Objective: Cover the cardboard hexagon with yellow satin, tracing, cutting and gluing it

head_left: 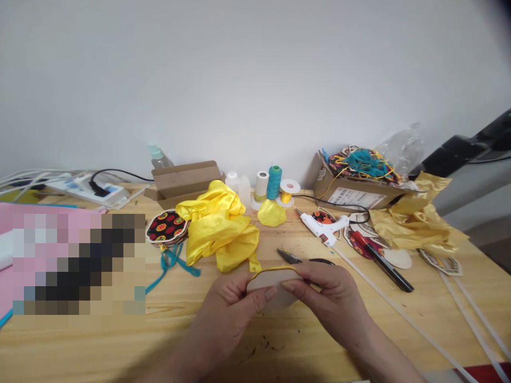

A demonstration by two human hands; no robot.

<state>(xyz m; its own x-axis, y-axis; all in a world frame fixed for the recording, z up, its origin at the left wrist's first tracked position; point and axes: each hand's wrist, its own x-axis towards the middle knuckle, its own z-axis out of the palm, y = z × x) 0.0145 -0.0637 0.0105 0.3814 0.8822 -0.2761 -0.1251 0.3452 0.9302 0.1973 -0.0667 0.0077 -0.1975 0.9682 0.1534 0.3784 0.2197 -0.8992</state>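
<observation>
My left hand [225,314] and my right hand [325,300] both pinch a pale cardboard disc [271,287] at the middle of the wooden table. A thin yellow cord [275,270] runs along the disc's upper edge, under my fingertips. Just beyond my right hand lie black-handled scissors [293,258], their blades pointing left. Crumpled yellow satin [219,229] sits beyond my left hand. A white hot glue gun [321,226] lies farther off to the right. The lower part of the disc is partly hidden by my fingers.
Several thread spools [273,182] stand at the back. A patterned fabric disc stack [167,229], teal cord [171,260], black marker [389,274], gold fabric [417,221] and long white sticks [403,319] lie around. A cardboard box [355,194] holds scraps. A pixelated patch covers the left.
</observation>
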